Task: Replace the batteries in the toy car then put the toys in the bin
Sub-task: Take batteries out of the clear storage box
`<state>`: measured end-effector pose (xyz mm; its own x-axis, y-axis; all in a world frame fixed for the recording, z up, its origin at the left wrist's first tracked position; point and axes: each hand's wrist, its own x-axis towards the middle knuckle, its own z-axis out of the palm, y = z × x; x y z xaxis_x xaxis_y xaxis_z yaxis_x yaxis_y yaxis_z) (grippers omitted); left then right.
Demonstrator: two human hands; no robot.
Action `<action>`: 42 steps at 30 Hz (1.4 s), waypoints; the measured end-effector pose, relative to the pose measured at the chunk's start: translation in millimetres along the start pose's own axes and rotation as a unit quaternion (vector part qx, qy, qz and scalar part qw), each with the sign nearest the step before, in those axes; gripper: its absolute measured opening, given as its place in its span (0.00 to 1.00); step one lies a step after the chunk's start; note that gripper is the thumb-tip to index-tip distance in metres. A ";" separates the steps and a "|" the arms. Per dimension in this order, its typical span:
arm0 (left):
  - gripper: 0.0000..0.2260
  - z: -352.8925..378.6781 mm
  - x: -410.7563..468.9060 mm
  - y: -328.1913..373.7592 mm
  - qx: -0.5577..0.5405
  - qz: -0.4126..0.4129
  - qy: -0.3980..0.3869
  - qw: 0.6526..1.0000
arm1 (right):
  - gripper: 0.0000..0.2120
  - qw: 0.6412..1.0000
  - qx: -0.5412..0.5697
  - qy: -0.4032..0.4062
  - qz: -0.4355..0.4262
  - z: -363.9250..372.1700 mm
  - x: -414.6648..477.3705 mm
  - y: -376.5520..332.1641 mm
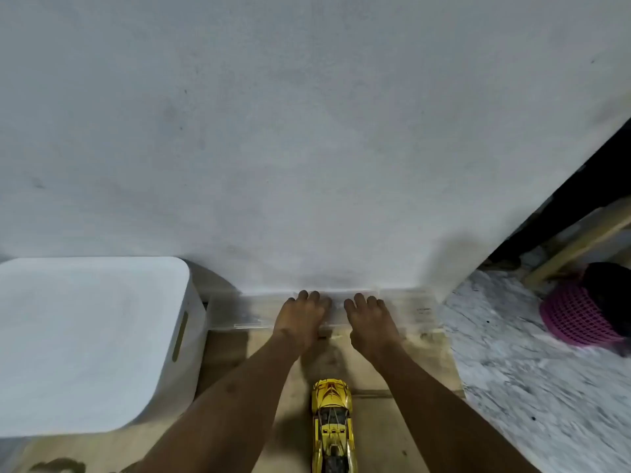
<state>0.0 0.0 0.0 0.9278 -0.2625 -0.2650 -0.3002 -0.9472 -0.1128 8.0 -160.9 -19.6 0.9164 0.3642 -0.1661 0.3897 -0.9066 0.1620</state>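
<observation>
Nearest the camera, a yellow toy car [332, 426] lies on a wooden board [403, 435], nose pointing away; its rear end is cut off by the bottom edge. It sits between the two bare forearms, touching neither.

To the left stands a white bin [92, 343] with a slot handle in its side wall. Its inside looks plain white and washed out, so whether anything lies in it cannot be told. Its left part runs out of view.

Farther on, both hands rest palm down on a clear plastic box [246, 314] that lies across the far end of the board, against the wall. The left hand [300, 320] has its fingers spread and curled over the far edge of the box; the right hand [370, 322] lies the same way just beside it, the two apart by a small gap. Neither closes around anything that shows; the fingertips are blurred and the thumbs hidden. The box is see-through and smeared by motion, and its contents cannot be made out.

To the right, a mottled grey floor [532, 370] holds a pink mesh basket [577, 319] with something dark in it, partly cut off. Behind everything rises a pale wall [307, 131], with a dark gap [580, 186] at its right edge.
</observation>
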 end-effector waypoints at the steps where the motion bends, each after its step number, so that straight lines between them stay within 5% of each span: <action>1: 0.25 0.5 1.3 0.1 0.002 -0.005 -0.008 1.000 | 0.25 1.000 0.009 0.020 -0.003 3.3 0.6 0.1; 15: 0.19 -9.1 1.0 -7.4 0.025 0.064 0.004 0.998 | 0.26 0.998 -0.049 0.043 -0.018 -1.6 -1.5 10.6; 24: 0.16 -32.9 6.4 -30.2 -0.137 0.009 0.040 0.990 | 0.39 0.998 0.013 0.059 0.010 -13.9 -11.3 26.7; 30: 0.17 -35.4 10.6 -47.8 -0.279 -0.032 0.055 0.958 | 0.11 0.944 0.221 0.243 -0.031 -15.2 -30.2 35.3; 33: 0.16 -36.3 12.7 -52.3 -0.309 -0.024 0.059 0.949 | 0.09 0.949 0.252 0.179 -0.058 -7.3 -21.6 30.0; 38: 0.16 -37.6 15.3 -58.8 -0.341 -0.010 0.051 0.939 | 0.14 0.972 0.230 -0.008 0.038 -21.7 11.1 12.1; 42: 0.16 -37.5 18.3 -61.7 -0.356 0.011 0.069 0.932 | 0.14 0.983 0.172 -0.047 0.052 -22.2 28.5 6.9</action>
<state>43.8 46.8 38.1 0.9579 -0.2571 -0.1279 -0.1417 -0.8105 0.5683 38.8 -152.0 -1.7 0.9308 0.2596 -0.2574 0.2260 -0.9621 -0.1528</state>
